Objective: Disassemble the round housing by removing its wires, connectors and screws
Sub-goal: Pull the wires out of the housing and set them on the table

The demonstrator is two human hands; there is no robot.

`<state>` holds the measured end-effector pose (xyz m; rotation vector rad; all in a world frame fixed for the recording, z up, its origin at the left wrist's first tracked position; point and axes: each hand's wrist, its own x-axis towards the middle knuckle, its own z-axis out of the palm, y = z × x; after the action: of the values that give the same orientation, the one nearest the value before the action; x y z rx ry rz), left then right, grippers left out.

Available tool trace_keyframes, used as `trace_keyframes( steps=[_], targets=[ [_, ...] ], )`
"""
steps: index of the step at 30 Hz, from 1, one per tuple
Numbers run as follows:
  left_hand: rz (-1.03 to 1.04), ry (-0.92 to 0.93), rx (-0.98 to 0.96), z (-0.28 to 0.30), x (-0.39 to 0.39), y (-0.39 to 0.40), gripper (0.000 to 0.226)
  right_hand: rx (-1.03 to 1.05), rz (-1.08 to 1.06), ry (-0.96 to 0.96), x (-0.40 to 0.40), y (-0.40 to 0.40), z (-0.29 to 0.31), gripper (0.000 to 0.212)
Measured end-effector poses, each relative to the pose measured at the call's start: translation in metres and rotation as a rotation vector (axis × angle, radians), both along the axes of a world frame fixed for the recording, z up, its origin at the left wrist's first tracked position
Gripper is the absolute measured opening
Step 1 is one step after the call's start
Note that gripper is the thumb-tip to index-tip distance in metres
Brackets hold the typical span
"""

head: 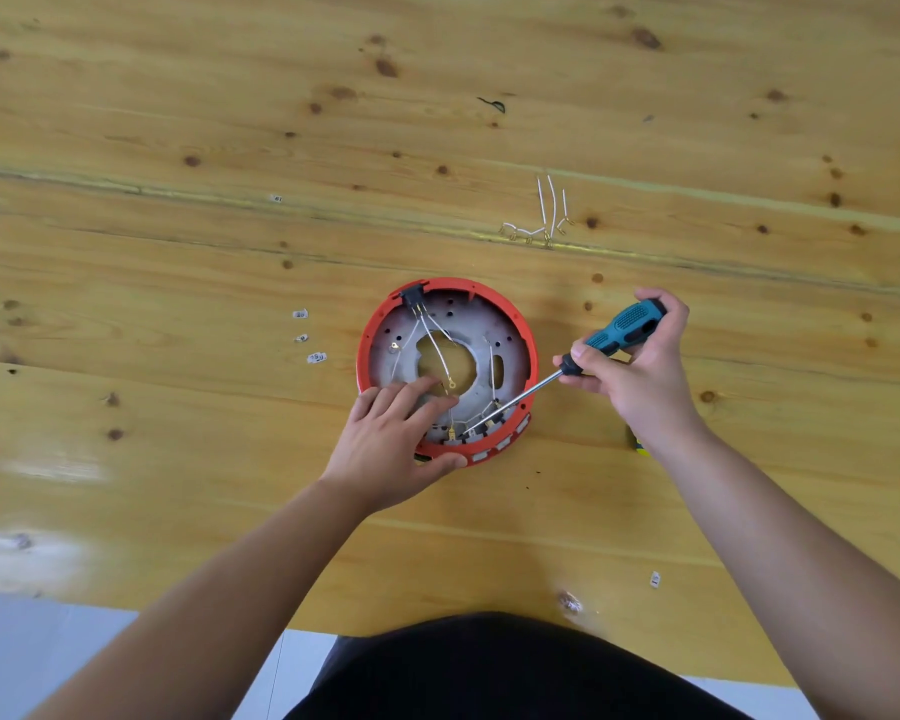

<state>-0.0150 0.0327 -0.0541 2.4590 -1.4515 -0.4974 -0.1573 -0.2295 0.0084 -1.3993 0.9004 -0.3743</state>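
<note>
Your left hand (393, 444) rests flat, fingers spread, on the near rim of the round housing (447, 370), mid-table (178, 459). Your right hand (632, 366) grips the screwdriver (567, 366), its shaft slanting down-left into the housing's near-right edge; bare wood lies all round.

Small hand-repair workbench, probably a workshop: varnished knotty pine tabletop (178, 122), pulled terminal wires (541, 220) lying loose, scattered numbered wire tags (310, 337), pale tiled floor (48, 662) below.
</note>
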Motion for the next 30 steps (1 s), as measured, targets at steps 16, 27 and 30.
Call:
trace_keyframes(
  steps=[16,27,30],
  targets=[
    [0.044,-0.007,-0.014,-0.002,-0.001,-0.001,0.066,-0.028,-0.096,-0.022,-0.001,-0.006,0.006,0.066],
    [0.029,0.008,0.01,-0.001,-0.002,-0.001,0.068,-0.023,-0.055,0.012,-0.001,0.005,0.003,0.066],
    [0.026,0.015,0.004,0.0,-0.001,-0.001,0.068,-0.026,-0.052,0.007,-0.001,0.008,0.002,0.066]
  ],
)
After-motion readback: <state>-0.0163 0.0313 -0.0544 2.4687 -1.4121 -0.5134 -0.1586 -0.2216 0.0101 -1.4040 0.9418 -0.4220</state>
